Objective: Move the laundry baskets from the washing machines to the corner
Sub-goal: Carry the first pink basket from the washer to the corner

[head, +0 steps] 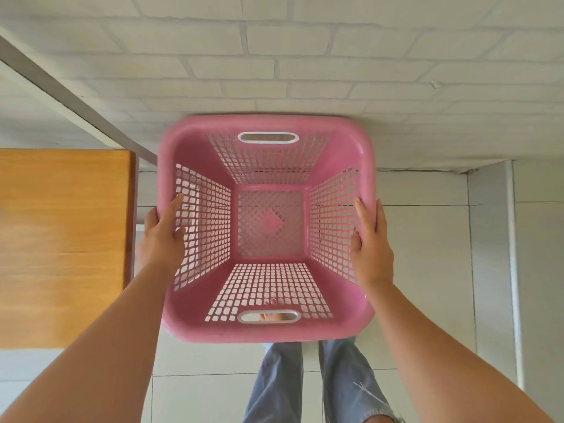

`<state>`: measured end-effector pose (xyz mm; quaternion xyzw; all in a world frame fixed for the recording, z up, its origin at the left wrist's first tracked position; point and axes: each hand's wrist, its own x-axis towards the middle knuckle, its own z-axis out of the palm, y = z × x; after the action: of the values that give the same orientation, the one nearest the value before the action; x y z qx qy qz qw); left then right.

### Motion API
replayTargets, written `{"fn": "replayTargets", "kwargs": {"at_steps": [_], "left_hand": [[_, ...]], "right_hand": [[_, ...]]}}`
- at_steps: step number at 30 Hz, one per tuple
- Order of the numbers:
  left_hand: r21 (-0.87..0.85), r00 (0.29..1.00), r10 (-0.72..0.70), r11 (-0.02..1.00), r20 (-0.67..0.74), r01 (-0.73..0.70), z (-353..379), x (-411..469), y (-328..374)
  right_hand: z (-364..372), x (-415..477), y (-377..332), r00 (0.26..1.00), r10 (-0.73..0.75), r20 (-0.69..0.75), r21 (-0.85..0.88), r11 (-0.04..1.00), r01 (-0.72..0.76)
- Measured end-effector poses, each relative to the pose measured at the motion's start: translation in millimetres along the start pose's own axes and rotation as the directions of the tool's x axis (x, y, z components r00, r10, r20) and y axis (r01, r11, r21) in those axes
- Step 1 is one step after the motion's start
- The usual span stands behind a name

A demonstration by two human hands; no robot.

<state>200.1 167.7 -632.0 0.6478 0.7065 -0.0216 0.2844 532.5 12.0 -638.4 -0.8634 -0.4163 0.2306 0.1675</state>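
Fingers [370,218] of both our hands clamp the side rims of the empty pink basket [268,332], carried between them above the floor. Beyond them the white brick wall [305,56] looks close; setting down remains.

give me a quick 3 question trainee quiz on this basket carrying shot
1. True or false: the pink plastic lattice laundry basket holds clothes.
2. Which grips its side rims? A) left hand only B) right hand only C) both
3. Fill in: left of the basket stands a ____ surface.

Key: 1 false, it is empty. 2 C, one hand on each side rim. 3 wooden, orange-brown.
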Motion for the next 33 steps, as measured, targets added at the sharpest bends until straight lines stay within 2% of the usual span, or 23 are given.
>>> {"fn": "replayTargets", "kwargs": {"at_steps": [4,8,14,18,23,33], "left_hand": [[0.097,0.99,-0.077,0.993,0.122,0.065,1.4,4.0,3.6],[0.245,0.982,-0.108,0.967,0.157,0.067,-3.6,0.3,16.1],[0.264,0.977,-0.084,0.964,0.197,0.029,-17.5,-28.2,45.0],[0.305,0.946,-0.004,0.947,0.325,-0.101,-33.7,-62.2,62.3],[0.284,0.931,0.124,0.931,0.342,-0.228,-51.0,-112.5,89.1],[0.235,0.849,0.336,0.86,0.408,-0.453,-53.7,-249.5,151.4]], "right_hand": [[-3.0,2.2,-4.1,0.998,0.023,0.06,-0.074,0.997,-0.018],[-10.6,0.0,-9.9,0.995,0.011,0.095,-0.194,0.981,0.008],[-28.5,-34.0,-24.9,0.99,-0.026,0.14,-0.283,0.957,0.065],[-53.4,-69.8,-34.0,0.985,-0.011,0.174,-0.29,0.955,0.062],[-92.4,-118.4,-29.7,0.986,0.05,0.158,-0.28,0.96,-0.003],[-181.1,-252.3,26.9,0.963,0.265,-0.045,-0.059,0.962,-0.267]]}}
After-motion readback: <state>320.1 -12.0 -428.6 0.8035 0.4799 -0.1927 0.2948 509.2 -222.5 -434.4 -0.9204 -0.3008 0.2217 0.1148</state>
